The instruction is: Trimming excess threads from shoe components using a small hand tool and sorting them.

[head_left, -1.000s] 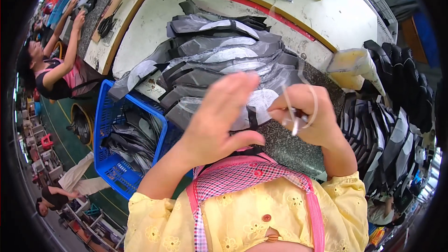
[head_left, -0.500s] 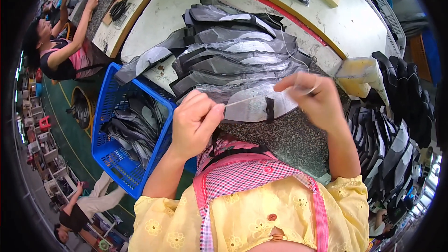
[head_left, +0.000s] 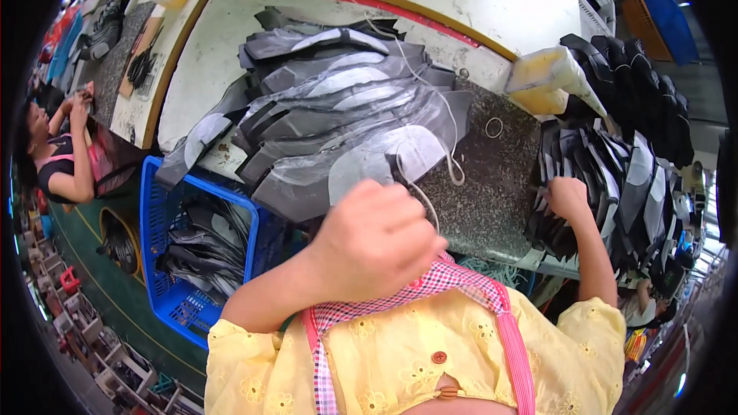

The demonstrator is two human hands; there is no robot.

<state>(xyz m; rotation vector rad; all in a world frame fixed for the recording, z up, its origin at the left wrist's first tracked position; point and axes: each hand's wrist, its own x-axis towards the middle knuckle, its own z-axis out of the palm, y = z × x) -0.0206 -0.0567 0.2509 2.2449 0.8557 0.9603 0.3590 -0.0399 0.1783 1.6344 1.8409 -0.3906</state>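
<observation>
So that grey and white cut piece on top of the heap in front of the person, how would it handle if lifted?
The top cut piece looks thin and flat, so probably light and floppy, drooping from one edge. Its smooth sheen suggests it could slide off the heap if pushed. The left hand is closest to it.

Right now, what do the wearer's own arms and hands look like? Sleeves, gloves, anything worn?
Both hands are bare: no gloves, and no rings or watch visible on the left hand or right hand. Forearms are bare too. Short yellow sleeves with an embroidered flower pattern end near the elbows, under pink checked apron straps.
</observation>
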